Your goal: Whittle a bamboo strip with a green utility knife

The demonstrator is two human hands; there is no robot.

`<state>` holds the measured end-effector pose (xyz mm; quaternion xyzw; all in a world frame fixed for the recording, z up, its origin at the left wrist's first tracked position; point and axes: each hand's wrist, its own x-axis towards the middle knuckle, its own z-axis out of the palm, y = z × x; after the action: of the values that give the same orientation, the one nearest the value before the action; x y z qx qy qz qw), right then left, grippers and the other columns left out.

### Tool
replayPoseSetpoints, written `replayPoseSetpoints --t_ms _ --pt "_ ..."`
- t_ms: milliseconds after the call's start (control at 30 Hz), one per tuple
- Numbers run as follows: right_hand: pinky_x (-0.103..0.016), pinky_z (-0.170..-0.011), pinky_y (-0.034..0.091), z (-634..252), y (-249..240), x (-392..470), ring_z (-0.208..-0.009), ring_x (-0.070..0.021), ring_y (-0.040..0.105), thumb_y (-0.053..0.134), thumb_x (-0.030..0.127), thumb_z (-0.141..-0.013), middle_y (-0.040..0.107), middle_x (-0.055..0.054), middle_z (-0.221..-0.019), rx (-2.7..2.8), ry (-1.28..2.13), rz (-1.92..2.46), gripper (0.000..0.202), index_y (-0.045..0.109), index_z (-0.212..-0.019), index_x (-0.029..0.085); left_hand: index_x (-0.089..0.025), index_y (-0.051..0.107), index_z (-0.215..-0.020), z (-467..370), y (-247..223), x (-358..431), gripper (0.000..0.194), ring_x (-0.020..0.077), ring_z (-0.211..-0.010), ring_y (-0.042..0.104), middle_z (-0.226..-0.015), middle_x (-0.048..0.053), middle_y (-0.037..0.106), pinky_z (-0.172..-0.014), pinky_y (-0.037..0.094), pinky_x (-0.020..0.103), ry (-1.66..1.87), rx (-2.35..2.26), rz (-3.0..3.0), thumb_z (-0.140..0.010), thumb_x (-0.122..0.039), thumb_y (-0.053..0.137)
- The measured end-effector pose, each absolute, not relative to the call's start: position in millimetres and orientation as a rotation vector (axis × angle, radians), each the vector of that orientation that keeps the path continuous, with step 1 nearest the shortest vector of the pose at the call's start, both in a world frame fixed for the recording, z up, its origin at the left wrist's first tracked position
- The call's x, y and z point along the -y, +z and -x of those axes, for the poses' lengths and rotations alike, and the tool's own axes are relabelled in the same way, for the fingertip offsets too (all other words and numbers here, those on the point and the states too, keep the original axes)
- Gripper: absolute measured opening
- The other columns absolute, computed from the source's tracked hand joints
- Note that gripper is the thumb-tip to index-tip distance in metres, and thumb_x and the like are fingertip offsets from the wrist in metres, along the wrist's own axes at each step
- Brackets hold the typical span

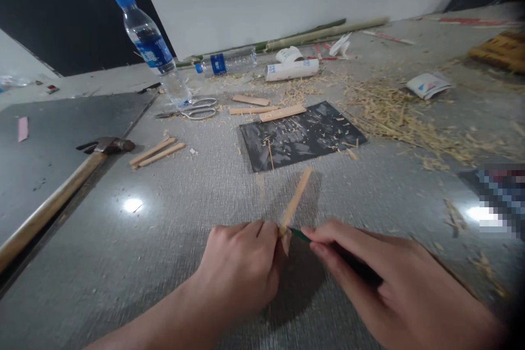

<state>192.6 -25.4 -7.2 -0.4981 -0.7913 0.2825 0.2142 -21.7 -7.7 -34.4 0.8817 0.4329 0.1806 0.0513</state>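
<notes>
My left hand (244, 262) is closed round the lower end of a flat, pale wooden strip (298, 194), which slants up and to the right. Between the thumb and fingers of my right hand (369, 273) is a thin green tool (300, 235); its tip meets the strip right beside my left fingers. Whether that tip is a blade or a point is too small to tell. Beyond the strip lies a dark rectangular sheet (301, 139), dusted with shavings, with one pale strip (283, 114) across its far edge.
A hammer (104, 146) and two wooden pieces (158, 153) lie at left. Scissors (199, 109) sit near an upright water bottle (151, 46). Farther back are a lying bottle (229, 61) and a white roll (292, 70). Shavings (402, 120) cover the right side.
</notes>
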Motion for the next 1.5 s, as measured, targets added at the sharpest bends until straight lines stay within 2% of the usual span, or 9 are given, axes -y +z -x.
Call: replayPoseSetpoints --t_ms 300,667,867,1067,1367,1500 --pt "-0.024 -0.051 0.042 -191.0 -8.1 24.5 -0.055 -0.0115 0.065 0.046 0.027 -0.105 0.068 0.006 -0.069 2.184 0.848 1.36 0.019 0.056 -0.088 0.027 -0.021 0.055 -0.074 20.8 -35.7 7.8 0.024 0.0171 -0.044 0.057 -0.059 -0.003 0.059 -0.041 0.028 0.032 0.549 -1.341 -2.706 -0.097 -0.018 0.046" --pt "-0.026 -0.055 0.047 -190.6 -9.7 26.8 -0.066 -0.0153 0.072 0.046 0.025 -0.104 0.075 0.002 -0.081 2.198 0.813 1.353 0.016 0.061 -0.099 0.028 -0.021 0.055 -0.073 20.6 -35.8 7.5 0.026 0.0171 -0.044 0.057 -0.059 -0.002 0.061 -0.041 0.029 0.032 0.544 -1.343 -2.713 -0.097 -0.02 0.046" --pt "-0.026 -0.055 0.046 -189.1 -9.8 26.7 -0.063 -0.0145 0.072 0.048 0.022 -0.103 0.074 0.003 -0.077 2.207 0.762 1.33 0.016 0.061 -0.095 0.027 -0.021 0.055 -0.072 20.6 -36.5 7.5 0.027 0.0172 -0.044 0.057 -0.058 -0.003 0.059 -0.041 0.029 0.032 0.566 -1.335 -2.706 -0.098 -0.02 0.047" --pt "-0.026 -0.055 0.047 -192.3 -13.0 28.9 -0.066 -0.0149 0.073 0.048 0.022 -0.103 0.076 0.003 -0.083 2.213 0.721 1.31 0.015 0.061 -0.104 0.028 -0.021 0.055 -0.072 21.5 -35.6 8.8 0.026 0.0172 -0.044 0.058 -0.059 -0.003 0.059 -0.04 0.029 0.032 0.582 -1.328 -2.714 -0.097 -0.021 0.048" --pt "-0.025 -0.055 0.046 -191.3 -12.8 27.1 -0.067 -0.0135 0.073 0.048 0.023 -0.104 0.075 0.004 -0.082 2.202 0.758 1.328 0.014 0.06 -0.103 0.029 -0.022 0.055 -0.071 20.5 -37.5 7.5 0.027 0.0171 -0.043 0.058 -0.057 -0.004 0.059 -0.04 0.029 0.032 0.611 -1.341 -2.703 -0.097 -0.021 0.048" --pt "-0.025 -0.053 0.043 -191.1 -12.5 26.5 -0.062 -0.0124 0.07 0.049 0.024 -0.104 0.072 0.005 -0.075 2.213 0.786 1.333 0.013 0.058 -0.095 0.028 -0.021 0.055 -0.072 20.8 -37.4 7.2 0.026 0.017 -0.043 0.058 -0.058 -0.003 0.06 -0.04 0.028 0.032 0.604 -1.342 -2.708 -0.097 -0.022 0.048"
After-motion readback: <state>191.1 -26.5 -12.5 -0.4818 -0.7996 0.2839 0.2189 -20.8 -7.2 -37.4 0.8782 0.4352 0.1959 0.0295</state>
